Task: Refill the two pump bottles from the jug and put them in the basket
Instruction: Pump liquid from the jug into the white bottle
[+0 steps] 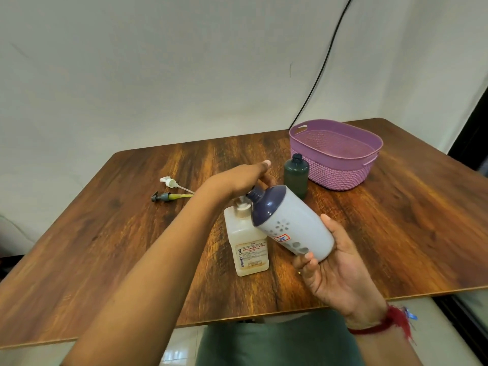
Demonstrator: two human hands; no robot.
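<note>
My right hand [335, 270] grips the base of the grey jug [295, 228], which has a dark blue top and is tilted to the left. Its dark neck hangs over the mouth of the pale square pump bottle [248, 244] standing at the table's middle. My left hand [237, 180] reaches across from the left, fingers curled down around the jug's neck, thumb stretched out. A dark green round bottle [296, 175] stands upright behind, with no pump on it. The purple basket [335, 154] beside it holds nothing. Two pump heads lie at the left: a white one [170, 182] and a dark grey one [163, 197].
The wooden table [105, 233] reaches a white backdrop at the back. A black cable [324, 62] hangs down behind the basket. The table's near edge lies just in front of my lap.
</note>
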